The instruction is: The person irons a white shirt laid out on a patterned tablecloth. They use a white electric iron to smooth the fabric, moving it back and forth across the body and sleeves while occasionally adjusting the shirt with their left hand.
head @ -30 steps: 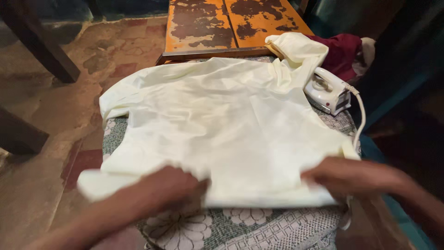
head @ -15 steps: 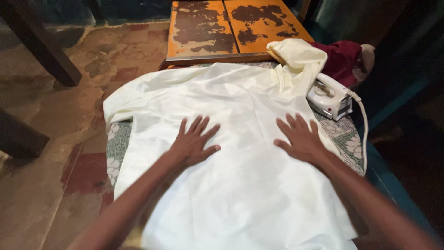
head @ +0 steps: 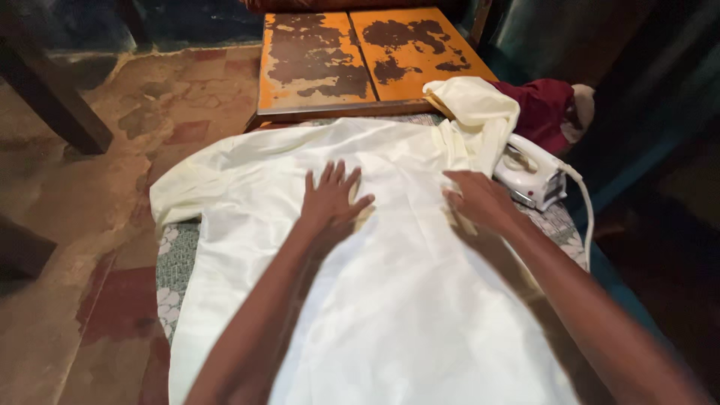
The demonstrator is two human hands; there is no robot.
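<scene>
One cream garment (head: 390, 300), two flat hands (head: 334, 199), perhaps one iron (head: 531, 174).

Both hands, left (head: 332, 201) and right (head: 480, 201), lie flat, arms outstretched.

Smooth, faintly glossy cloth garment (head: 390, 300)

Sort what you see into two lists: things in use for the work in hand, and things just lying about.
In use: left hand, right hand, cream garment, patterned cover, iron.
Lying about: orange board, red cloth.
</scene>
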